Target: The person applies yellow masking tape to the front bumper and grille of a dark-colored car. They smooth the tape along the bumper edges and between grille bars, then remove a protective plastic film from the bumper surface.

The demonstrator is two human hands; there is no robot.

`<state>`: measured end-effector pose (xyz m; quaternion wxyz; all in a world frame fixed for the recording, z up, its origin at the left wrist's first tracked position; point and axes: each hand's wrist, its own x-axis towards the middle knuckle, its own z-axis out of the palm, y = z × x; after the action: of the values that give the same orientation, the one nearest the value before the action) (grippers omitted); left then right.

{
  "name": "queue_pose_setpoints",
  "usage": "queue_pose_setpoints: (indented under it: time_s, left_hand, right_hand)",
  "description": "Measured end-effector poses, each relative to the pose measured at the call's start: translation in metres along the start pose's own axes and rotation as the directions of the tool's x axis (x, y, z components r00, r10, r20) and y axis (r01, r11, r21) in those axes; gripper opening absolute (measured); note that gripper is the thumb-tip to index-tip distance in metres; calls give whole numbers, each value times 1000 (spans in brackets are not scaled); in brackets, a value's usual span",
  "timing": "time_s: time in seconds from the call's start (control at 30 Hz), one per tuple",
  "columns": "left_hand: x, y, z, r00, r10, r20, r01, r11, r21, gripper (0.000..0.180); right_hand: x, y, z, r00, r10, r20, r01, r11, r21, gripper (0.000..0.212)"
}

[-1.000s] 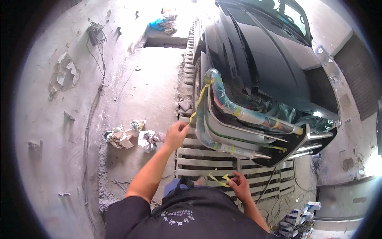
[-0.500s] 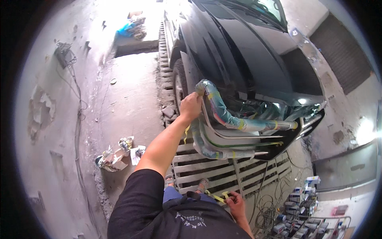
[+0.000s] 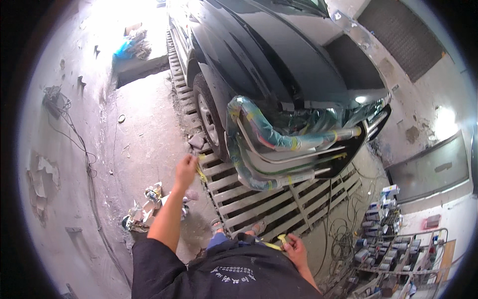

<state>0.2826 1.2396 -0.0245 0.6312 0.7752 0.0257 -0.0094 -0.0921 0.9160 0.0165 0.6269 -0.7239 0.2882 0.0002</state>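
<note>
My left hand [image 3: 186,171] is closed, apart from the car, over the floor beside the slatted grate. A crumpled strip of yellow tape [image 3: 201,173] hangs from its fingers. Low in front of my body, my right hand [image 3: 297,250] pinches a yellow strip of tape [image 3: 282,240]; whether a roll is there I cannot make out. Ahead stands a black car [image 3: 279,60]. Its bumper guard bar [image 3: 271,135] is wrapped in bluish plastic film, with yellow tape at several spots. Bare metal tubing [image 3: 259,152] runs between the wrapped sections.
A slatted floor grate [image 3: 269,212] lies beneath the car's front and by my feet. Crumpled paper and film [image 3: 149,204] sit on the floor to the left. At the lower right, a rack of cans [image 3: 393,254] stands near coiled cables [image 3: 343,241]. A pit [image 3: 142,72] opens farther off.
My left hand has come off the wrapped bar's upper corner and moved down and left, carrying the yellow strip. My right hand stays low with its tape. The view has shifted slightly.
</note>
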Motion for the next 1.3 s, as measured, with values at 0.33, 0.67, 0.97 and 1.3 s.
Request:
queue_pose_setpoints:
  time_s: [0.33, 0.67, 0.97, 1.3]
  left_hand:
    - [-182, 79, 116, 590, -230, 774, 778, 417, -469, 15]
    - [-175, 76, 181, 543, -163, 824, 305, 952, -12, 29]
    - [-149, 138, 376, 638, 91, 765, -398, 889, 226, 25]
    - [-65, 163, 608, 726, 453, 518, -687, 437, 580, 27]
  right_hand:
    - [41, -83, 54, 943, -52, 330, 63, 998, -23, 80]
    - [21, -70, -28, 975, -126, -185, 114, 991, -77, 57]
    - [35, 8, -136, 866, -200, -458, 168, 980, -109, 55]
    - [11, 72, -279, 874, 227, -430, -217, 973, 73, 47]
